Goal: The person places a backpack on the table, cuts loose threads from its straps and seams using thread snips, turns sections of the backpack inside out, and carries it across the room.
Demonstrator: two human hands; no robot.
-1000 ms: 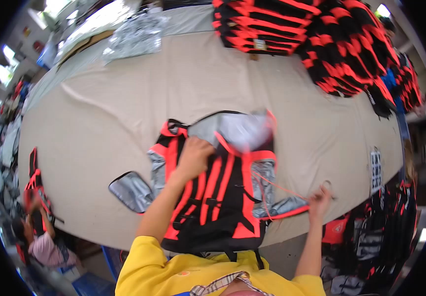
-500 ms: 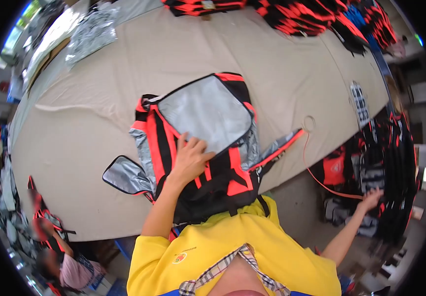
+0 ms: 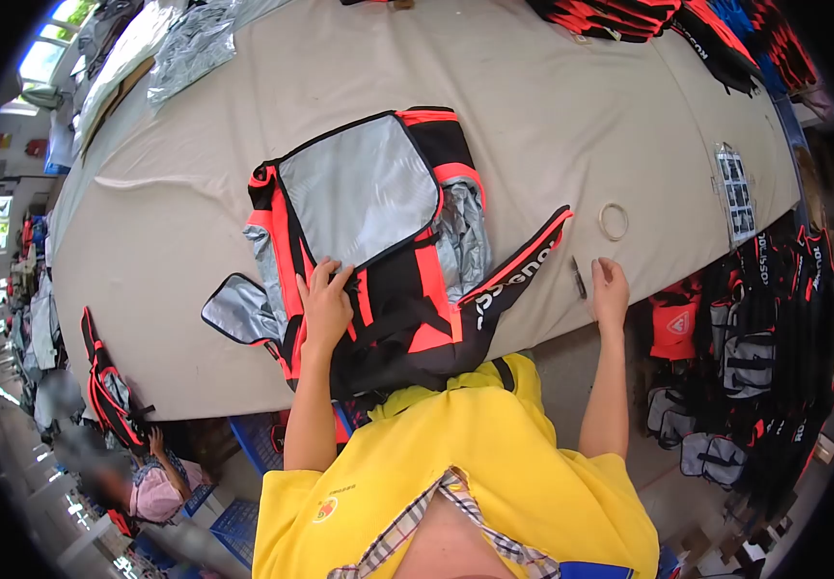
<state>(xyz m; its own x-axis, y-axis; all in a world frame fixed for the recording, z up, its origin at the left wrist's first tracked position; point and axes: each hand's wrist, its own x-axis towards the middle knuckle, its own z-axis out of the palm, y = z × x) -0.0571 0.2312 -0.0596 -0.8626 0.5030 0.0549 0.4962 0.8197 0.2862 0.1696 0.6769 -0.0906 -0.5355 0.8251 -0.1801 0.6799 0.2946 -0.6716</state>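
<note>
A black, orange-red and grey bag [image 3: 383, 280] lies on the covered table in front of me, its silver-lined flap [image 3: 364, 193] folded open. My left hand [image 3: 326, 307] rests on the bag with fingers spread, fingertips at the flap's lower edge. To the right, my right hand [image 3: 610, 289] is above the table's near edge, fingers curled together; whether anything is inside them is hidden. Beside those fingers lies a small dark tool [image 3: 579, 280], and beyond it a pale ring [image 3: 614, 222]. A lettered side panel [image 3: 523, 270] sticks out right from the bag, and a small silver-lined flap [image 3: 241, 309] lies left.
Stacked orange-black bags [image 3: 610, 14] are at the table's far side, silver sheets [image 3: 190, 63] at its far left. A printed strip [image 3: 735, 193] lies near the right edge. Several bags [image 3: 754, 338] hang at right. A person [image 3: 161, 482] handles another bag [image 3: 113, 391] at lower left.
My right hand has come in from the hanging bags at far right to the table. The orange-red strip it held is no longer visible. My left hand stays on the bag.
</note>
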